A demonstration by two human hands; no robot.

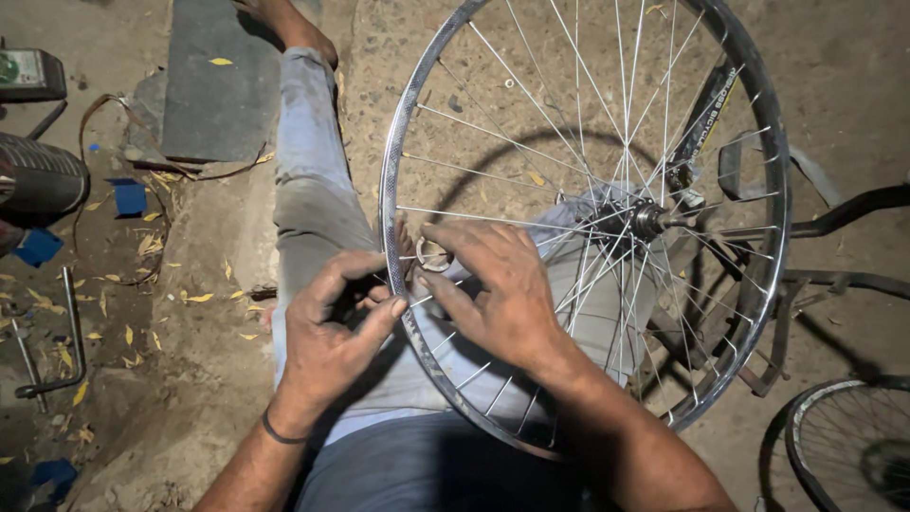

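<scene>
A bare spoked wheel (588, 218) stands tilted across the person's lap, its rim (387, 204) running down past the left knee and its hub (647, 221) to the right of the hands. The left hand (332, 332) sits outside the rim, thumb and forefinger pinched together right at the rim's edge; what they pinch is too small to make out. The right hand (498, 289) reaches through from inside the wheel, fingers spread over the spokes (493, 137), fingertips close to the left hand's and touching a small round spoke tool (434, 254) held against the rim. The two hands are nearly together, with only the rim between them. The left leg in grey trousers (318, 180) stretches out over the dirt ground (199, 313), which is scattered with yellow leaves (199, 298). A dark slab (213, 76) lies beside the foot. A bent metal wrench (71, 332) lies at far left, near blue scraps (128, 196). Part of a second wheel (848, 441) shows at lower right, and a bicycle frame (834, 223) lies behind the hub.
</scene>
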